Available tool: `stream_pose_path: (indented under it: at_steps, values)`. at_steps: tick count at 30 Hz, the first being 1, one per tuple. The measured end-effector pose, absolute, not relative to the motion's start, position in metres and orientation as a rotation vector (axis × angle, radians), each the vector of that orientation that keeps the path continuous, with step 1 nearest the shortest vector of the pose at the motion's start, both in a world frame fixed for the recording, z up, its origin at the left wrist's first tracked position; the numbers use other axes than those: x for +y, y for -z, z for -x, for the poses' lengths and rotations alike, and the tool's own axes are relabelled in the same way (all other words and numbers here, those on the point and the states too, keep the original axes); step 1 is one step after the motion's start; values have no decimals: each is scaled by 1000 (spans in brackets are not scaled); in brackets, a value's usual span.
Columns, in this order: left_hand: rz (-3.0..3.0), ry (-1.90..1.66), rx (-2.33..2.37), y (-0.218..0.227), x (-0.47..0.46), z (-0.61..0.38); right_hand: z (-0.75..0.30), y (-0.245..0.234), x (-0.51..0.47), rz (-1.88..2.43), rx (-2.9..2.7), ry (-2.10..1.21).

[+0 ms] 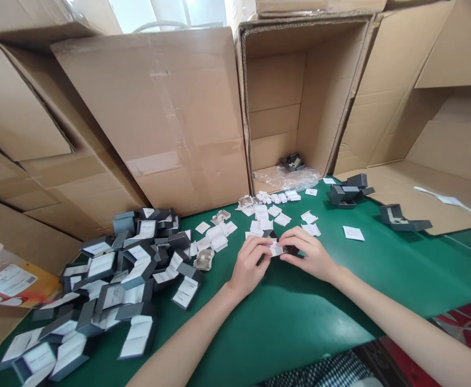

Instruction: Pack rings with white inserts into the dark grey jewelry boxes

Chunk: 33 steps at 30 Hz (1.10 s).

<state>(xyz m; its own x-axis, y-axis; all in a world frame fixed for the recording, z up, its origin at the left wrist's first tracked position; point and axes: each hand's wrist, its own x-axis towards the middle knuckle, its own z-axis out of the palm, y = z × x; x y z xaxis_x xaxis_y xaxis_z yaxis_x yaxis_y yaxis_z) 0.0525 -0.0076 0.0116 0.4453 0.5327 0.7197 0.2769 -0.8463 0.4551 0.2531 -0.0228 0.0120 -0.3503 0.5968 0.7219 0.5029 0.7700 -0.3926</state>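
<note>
Both hands meet over the green table around one small dark box (290,250) with a white insert (276,248) at its opening. My left hand (251,263) pinches the white insert from the left. On the other side, my right hand (308,252) grips the box between thumb and fingers. The fingers cover much of the box, so its full shape is hidden. Just beyond the hands lie scattered white inserts (262,213), some folded and some flat. To the left is a big heap of open dark jewellery boxes (114,293) with white linings.
A cardboard carton (300,102) opens toward me at the back, with dark pieces (292,161) and clear plastic inside. Dark boxes (346,192) and an open box (405,219) sit at right by a cardboard flap. A labelled roll (13,279) stands far left. Cartons line the back.
</note>
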Motion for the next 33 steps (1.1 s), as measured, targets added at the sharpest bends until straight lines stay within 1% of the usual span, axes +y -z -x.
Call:
stream_pose_path:
  at_steps: [5, 9, 12, 16, 17, 19, 21, 24, 30, 33]
  values:
    - [-2467, -1373, 632, -13, -7, -58, -253, -15, -25, 848, -2041, -97]
    - [-2502, -1356, 647, -16, -6, -64, -253, -20, -27, 881, -1942, -224]
    - [-2432, -1346, 805, -16, -4, -64, -258, -23, -23, 1070, -1707, -406]
    - [-2117, -1252, 1017, -12, 5, -60, -265, -21, -14, 1272, -1366, -854]
    - [-2024, -1208, 1036, -10, 8, -59, -266, -20, -12, 1276, -1352, -940]
    - [-1858, -1115, 1042, -7, 12, -57, -265, -20, -11, 1272, -1428, -1003]
    - [-1766, -1031, 1029, -6, 13, -54, -262, -22, -13, 1252, -1588, -981]
    - [-1770, -949, 1009, -7, 12, -51, -258, -25, -18, 1177, -1862, -837]
    - [-1829, -867, 891, -15, 6, -48, -254, -18, -23, 1108, -2239, -261]
    - [-1831, -871, 804, -17, 3, -47, -254, -14, -24, 1055, -2325, -108]
